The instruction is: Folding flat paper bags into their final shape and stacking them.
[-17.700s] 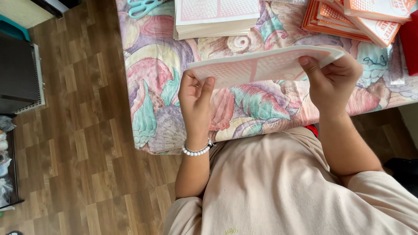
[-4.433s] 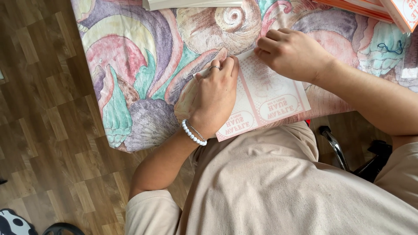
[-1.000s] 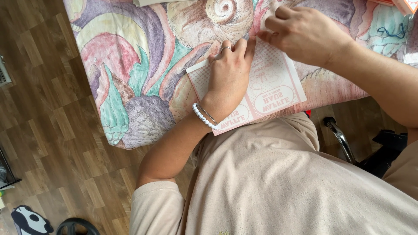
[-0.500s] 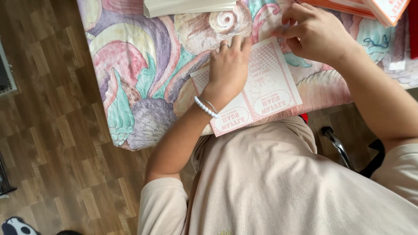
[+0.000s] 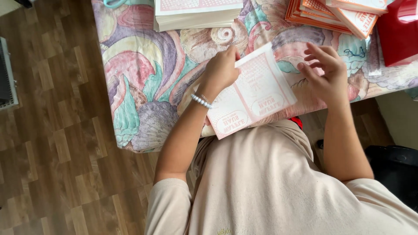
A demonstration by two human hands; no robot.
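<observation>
A flat pink-and-white printed cardboard sheet (image 5: 254, 93) lies tilted at the near edge of a table covered with a shell-patterned cloth (image 5: 143, 78). My left hand (image 5: 222, 69), with a pearl bracelet on its wrist, grips the sheet's left upper edge. To the right of the sheet my right hand (image 5: 324, 72) hovers with its fingers spread, holding nothing. The sheet's near corner hangs over my lap.
A stack of flat pink-and-white sheets (image 5: 198, 13) sits at the table's far edge. Folded orange-and-white boxes (image 5: 335, 13) are piled at the far right, beside a red object (image 5: 398, 30). Wooden floor (image 5: 48, 130) lies to the left, with a dark object (image 5: 392, 169) at the lower right.
My right hand has lifted off the sheet and moved right with its fingers spread. My left hand has gone from pressing flat on the sheet to gripping its upper left edge.
</observation>
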